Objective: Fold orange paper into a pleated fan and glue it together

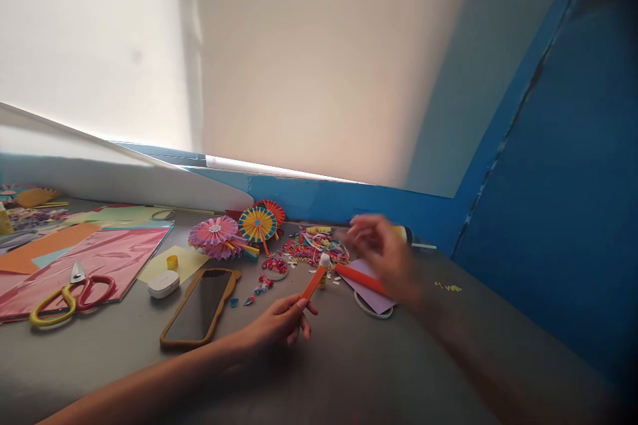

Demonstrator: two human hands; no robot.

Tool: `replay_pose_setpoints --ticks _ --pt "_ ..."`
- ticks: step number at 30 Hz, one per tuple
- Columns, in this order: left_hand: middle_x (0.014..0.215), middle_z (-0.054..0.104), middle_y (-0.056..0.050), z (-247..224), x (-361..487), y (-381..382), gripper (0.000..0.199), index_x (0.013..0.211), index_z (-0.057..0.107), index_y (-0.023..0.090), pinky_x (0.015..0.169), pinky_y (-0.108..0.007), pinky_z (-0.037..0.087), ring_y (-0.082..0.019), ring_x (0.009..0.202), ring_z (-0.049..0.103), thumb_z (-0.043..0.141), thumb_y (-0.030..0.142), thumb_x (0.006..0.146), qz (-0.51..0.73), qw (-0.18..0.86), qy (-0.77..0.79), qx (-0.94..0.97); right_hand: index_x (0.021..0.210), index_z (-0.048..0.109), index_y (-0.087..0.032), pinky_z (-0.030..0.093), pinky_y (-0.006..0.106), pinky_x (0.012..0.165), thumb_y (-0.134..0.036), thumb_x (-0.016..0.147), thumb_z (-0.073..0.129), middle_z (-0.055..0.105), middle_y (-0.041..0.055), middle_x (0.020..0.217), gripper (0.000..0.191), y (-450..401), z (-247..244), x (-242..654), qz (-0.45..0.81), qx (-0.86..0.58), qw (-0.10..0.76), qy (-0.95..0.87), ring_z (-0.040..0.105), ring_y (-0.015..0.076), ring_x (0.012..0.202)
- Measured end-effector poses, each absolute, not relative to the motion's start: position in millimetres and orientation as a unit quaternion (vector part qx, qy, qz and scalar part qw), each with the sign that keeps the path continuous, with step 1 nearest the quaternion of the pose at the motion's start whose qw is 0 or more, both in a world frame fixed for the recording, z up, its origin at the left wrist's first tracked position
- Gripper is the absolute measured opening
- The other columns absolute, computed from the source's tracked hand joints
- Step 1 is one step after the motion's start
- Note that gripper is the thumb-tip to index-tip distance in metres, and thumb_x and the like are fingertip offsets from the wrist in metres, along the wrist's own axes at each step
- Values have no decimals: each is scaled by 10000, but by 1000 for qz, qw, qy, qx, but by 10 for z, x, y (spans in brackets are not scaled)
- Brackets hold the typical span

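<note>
Strip point(312, 284) in orange is sticking up from the pinching left hand point(285, 319), lower centre; the right hand point(386, 259), right of centre, is showing blurred, its hold impossible to tell.

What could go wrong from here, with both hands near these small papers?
The left hand holds an orange strip in front of the upright glue stick, which it might tip over. The blurred right hand could scatter the loose paper scraps near it. The left forearm might nudge the phone.
</note>
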State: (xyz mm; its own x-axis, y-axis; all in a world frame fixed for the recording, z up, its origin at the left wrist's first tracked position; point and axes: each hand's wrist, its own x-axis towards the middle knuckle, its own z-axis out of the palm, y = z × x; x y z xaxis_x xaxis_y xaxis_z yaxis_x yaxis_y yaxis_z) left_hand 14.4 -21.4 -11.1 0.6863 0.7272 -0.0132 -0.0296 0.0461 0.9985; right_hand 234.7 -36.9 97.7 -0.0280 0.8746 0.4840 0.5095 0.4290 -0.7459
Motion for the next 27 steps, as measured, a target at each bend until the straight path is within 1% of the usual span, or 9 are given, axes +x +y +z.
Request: replay_pose_setpoints --ticks 3,5,9,15,17,20,22,25,27 --pt "796 615 -34 -104 142 -212 526 1051 564 148 510 -202 285 -80 537 427 455 632 878 271 652 268 655 1150 529 -220 541 368 783 -478 697 774 630 73 1033 576 -325 621 2253 322 -473 434 -696 640 234 896" --pt "788 623 -36 -115 139 -207 516 1041 575 142 500 -204 289 -75 513 401 440 618 893 267 625 261 686 1165 482 -231 540 362 796 -477 675 788 644 50 999 628 -294 386 2198 419 -432 417 -681 660 229 889" --pt "663 576 0 -123 128 -223 503 1027 590 148 506 -213 296 -90 510 365 394 599 921 266 560 278 734 1125 470 -235 530 353 737 -504 681 772 676 -2 777 601 -279 162 2126 444 -427 423 -664 676 220 777" --pt "643 568 7 -118 120 -204 512 1002 576 145 505 -213 281 -93 522 358 387 613 916 250 559 288 736 1027 481 -224 550 373 727 -600 770 639 671 -2 717 483 -258 199 2115 480 -412 438 -639 688 212 695" --pt "632 561 13 -133 113 -170 516 994 568 139 492 -210 267 -85 505 341 403 620 906 248 579 289 721 1046 475 -220 550 374 727 -617 857 490 691 26 768 440 -174 211 2215 420 -450 446 -650 695 215 716" --pt "622 546 28 -130 92 -139 527 1016 546 139 476 -212 250 -77 478 326 420 634 888 247 596 304 701 1096 485 -224 520 385 780 -600 906 340 700 75 926 446 23 216 2541 245 -543 467 -654 682 236 856" --pt "651 556 28 -98 78 -144 514 1018 527 148 483 -213 264 -81 493 352 448 634 872 256 598 323 688 1045 543 -223 473 428 837 -614 819 491 682 102 979 454 147 195 2825 190 -582 459 -644 638 292 962" --pt "755 613 -3 -34 67 -173 461 998 513 158 516 -216 295 -86 536 405 468 600 874 272 610 340 662 818 646 -220 423 472 840 -556 541 771 679 126 971 454 237 102 3178 135 -635 414 -638 548 404 1062" --pt "881 656 -42 -7 66 -191 431 1005 508 161 538 -215 306 -87 576 470 466 573 887 272 629 337 646 718 673 -225 437 430 764 -525 522 786 699 105 893 376 236 19 3299 126 -649 381 -647 583 384 981"
